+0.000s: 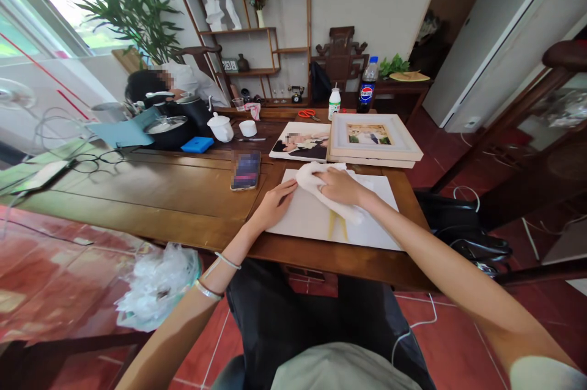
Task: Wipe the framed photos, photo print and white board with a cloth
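Observation:
A white board [316, 219] lies flat on the wooden table [183, 194] in front of me. My right hand [342, 187] presses a white cloth [312, 177] onto the board's top, its fingers closed over the cloth. At the board's left edge rests my left hand [273, 205], fingers stretched flat along it. A yellowish mark [337, 226] shows on the board below the cloth. Just beyond the board lie a photo print [300, 140] and a white picture frame [373, 138] with a photo in it.
A phone [246, 170] lies left of the board. Farther back stand a white teapot [221, 127], a cup [248, 128], a blue box [197, 144], scissors [308, 114], a small bottle [334, 103] and a cola bottle [367, 91]. Another person [158, 85] sits at the far left behind pots. A plastic bag [158, 283] hangs below the table.

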`<state>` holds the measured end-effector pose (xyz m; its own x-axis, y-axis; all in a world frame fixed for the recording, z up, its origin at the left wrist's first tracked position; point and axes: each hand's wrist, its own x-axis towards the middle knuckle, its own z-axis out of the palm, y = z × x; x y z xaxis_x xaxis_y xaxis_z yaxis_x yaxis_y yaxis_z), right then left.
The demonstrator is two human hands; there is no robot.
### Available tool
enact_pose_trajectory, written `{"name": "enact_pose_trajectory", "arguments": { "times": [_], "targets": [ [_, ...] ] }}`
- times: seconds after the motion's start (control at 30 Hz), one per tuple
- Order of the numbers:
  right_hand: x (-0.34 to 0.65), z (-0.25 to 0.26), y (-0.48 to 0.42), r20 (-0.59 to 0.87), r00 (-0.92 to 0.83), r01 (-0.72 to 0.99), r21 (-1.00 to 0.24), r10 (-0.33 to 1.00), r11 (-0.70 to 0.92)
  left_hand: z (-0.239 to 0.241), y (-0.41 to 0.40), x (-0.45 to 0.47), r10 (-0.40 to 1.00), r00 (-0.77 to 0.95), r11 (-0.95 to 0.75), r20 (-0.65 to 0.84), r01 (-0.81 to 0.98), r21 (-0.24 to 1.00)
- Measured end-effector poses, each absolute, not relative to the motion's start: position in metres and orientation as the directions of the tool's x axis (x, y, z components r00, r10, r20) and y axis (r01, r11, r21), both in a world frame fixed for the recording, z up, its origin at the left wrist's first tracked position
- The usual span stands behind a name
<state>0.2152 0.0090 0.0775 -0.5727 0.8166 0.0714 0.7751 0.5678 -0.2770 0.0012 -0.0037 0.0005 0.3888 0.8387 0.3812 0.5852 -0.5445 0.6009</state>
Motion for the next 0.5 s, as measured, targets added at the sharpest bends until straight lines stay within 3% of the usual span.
{"name": "enact_pose_trajectory", "arguments": {
  "times": [0.27,0.5],
  "targets": [
    [0.170,0.079,0.043,0.041,-0.553,0.779,-0.330,0.832,0.534,0.003,-0.006,0.001,0.850,0.382,-0.527,0.363,0.591,0.611],
    [0.231,0.070,0.028,0.075,-0.596,0.727,-0.373,0.800,0.576,0.001,-0.005,0.001,0.843,0.391,-0.538,0.370,0.585,0.607]
  ]
}}
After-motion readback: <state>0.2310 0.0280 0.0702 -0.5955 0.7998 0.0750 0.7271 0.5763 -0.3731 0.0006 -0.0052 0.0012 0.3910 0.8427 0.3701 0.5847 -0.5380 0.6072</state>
